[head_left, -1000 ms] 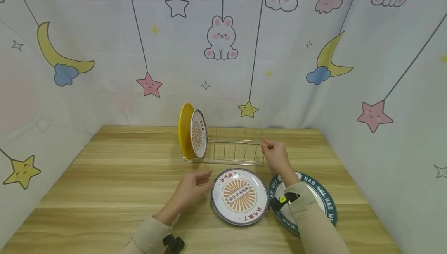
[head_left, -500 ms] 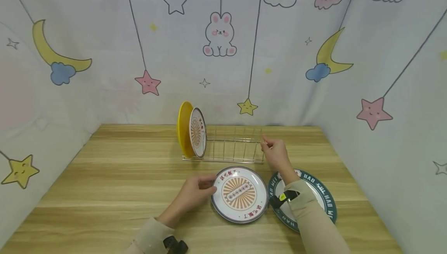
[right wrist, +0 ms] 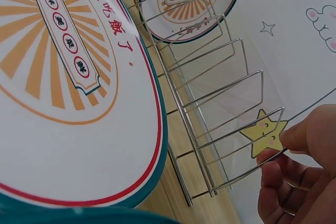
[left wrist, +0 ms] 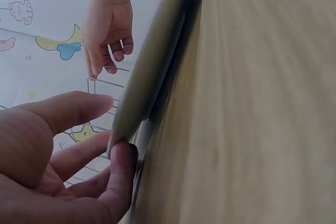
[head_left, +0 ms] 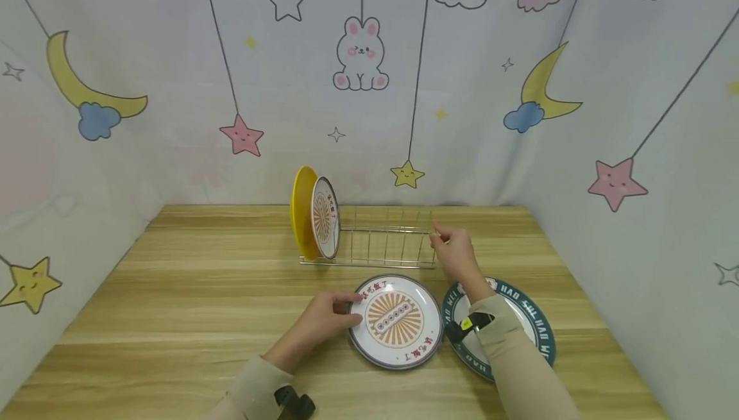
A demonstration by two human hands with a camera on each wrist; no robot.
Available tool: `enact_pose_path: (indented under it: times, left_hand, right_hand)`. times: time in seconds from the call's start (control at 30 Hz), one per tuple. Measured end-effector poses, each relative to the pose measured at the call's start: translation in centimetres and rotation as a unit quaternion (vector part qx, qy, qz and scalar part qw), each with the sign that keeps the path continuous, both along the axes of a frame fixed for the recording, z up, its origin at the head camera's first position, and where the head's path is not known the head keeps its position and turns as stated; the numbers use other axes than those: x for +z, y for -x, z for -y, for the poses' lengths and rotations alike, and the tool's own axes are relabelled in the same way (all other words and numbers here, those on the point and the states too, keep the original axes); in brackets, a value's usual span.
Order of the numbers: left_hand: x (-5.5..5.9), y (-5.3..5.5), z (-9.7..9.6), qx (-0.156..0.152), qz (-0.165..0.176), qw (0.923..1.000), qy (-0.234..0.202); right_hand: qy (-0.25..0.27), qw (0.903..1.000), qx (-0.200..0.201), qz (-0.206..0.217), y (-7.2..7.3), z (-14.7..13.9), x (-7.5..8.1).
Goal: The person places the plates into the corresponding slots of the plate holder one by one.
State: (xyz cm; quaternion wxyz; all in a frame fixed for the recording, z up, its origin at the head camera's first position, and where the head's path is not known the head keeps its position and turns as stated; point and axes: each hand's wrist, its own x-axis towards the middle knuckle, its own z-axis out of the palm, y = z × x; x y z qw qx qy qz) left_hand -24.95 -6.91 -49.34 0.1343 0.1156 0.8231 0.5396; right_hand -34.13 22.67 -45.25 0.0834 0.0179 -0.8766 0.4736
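Note:
In the head view my left hand is at the left rim of a white round plate with an orange sunburst and red lettering. The left wrist view shows the thumb on the upper-face side and a fingertip curled against the rim of this plate. My right hand pinches the right end wire of a metal dish rack between thumb and index finger, seen closely in the right wrist view. Two plates stand upright in the rack's left end: a yellow plate and a smaller sunburst plate.
A green-rimmed plate lies right of the sunburst plate, partly hidden under my right forearm. All stands on a wood-grain table. A white cloth printed with stars, moons and rabbits hangs behind and at the sides.
My left hand has moved right from beside the plate to its left rim, with thumb and fingers now at it. The right hand has stayed on the rack. The head view has shifted slightly.

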Motion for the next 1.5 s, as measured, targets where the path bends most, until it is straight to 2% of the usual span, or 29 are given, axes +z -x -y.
enact_pose_path:
  times: [0.2,0.47,0.67,0.83,0.93,1.27,1.5]
  left_hand:
    - [0.3,-0.2,-0.2,0.01,0.027,0.9992,-0.028]
    - [0.3,-0.2,0.0,0.015,0.028,0.9988,-0.037]
    - [0.6,-0.1,0.3,0.064,0.028,0.9975,-0.009]
    - [0.9,-0.1,0.5,0.108,0.028,0.9935,-0.023]
    - [1.2,-0.1,0.7,0.12,0.028,0.992,-0.025]
    - [1.9,-0.3,1.1,0.145,0.0,0.9894,-0.014]
    - [2.5,-0.3,1.6,0.162,-0.02,0.9864,-0.019]
  right_hand:
    - [0.003,1.0,0.005,-0.002,0.0,0.1,-0.1]
    - [-0.004,1.0,0.004,-0.001,-0.1,0.3,0.3]
    - [0.002,1.0,0.002,0.003,-0.1,0.4,0.3]
    - [0.0,1.0,-0.002,0.005,-0.2,0.4,0.5]
    - [0.003,1.0,-0.003,0.005,-0.2,0.4,0.4]
    - [0.01,0.9999,0.001,0.008,0.0,0.3,0.1]
    - [0.006,0.9999,0.005,-0.008,0.1,0.3,0.1]
